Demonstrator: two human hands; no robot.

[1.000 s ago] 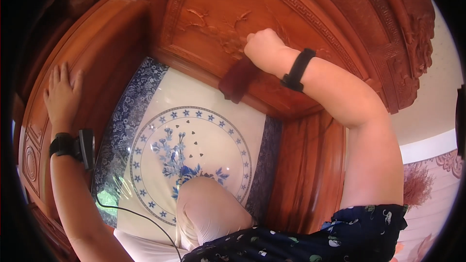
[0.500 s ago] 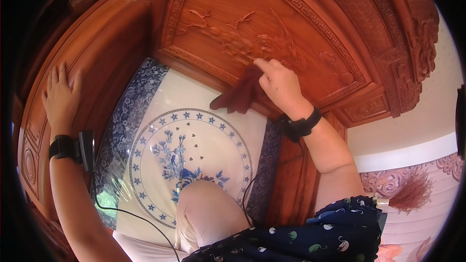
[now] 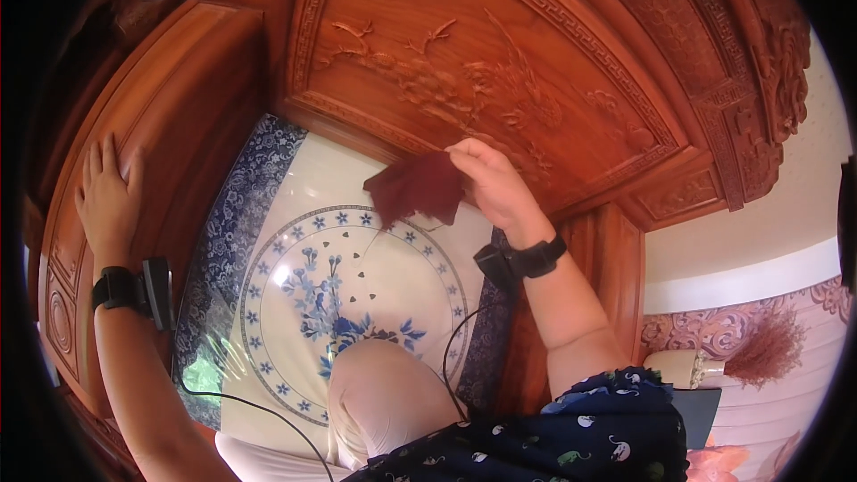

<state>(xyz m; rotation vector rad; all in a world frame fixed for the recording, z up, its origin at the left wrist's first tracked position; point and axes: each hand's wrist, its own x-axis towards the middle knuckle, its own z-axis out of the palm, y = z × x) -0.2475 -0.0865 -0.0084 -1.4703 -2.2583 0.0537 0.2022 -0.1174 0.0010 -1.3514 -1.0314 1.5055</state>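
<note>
A dark red cloth (image 3: 413,189) hangs from my right hand (image 3: 496,186), its upper edge pinched between thumb and fingers. Its ragged lower edge hangs over the patterned seat cover (image 3: 357,259). Behind it rises the carved wooden backrest (image 3: 420,62), with branches and a bird in relief; my right hand is in front of its lower part. My left hand (image 3: 109,199) lies flat with fingers spread on the wooden armrest (image 3: 174,80) at the left. Both wrists wear black straps with a small device.
My bent knee (image 3: 384,393) rests on the seat cover, which has blue floral borders and a ring of stars. Black cables (image 3: 259,400) run from the wrist devices across it. A vase of dried reddish flowers (image 3: 766,350) stands at the right, near a patterned curtain.
My right hand has come down and left, away from the backrest carving. The cloth now hangs more spread out and farther left. My left hand stays on the armrest.
</note>
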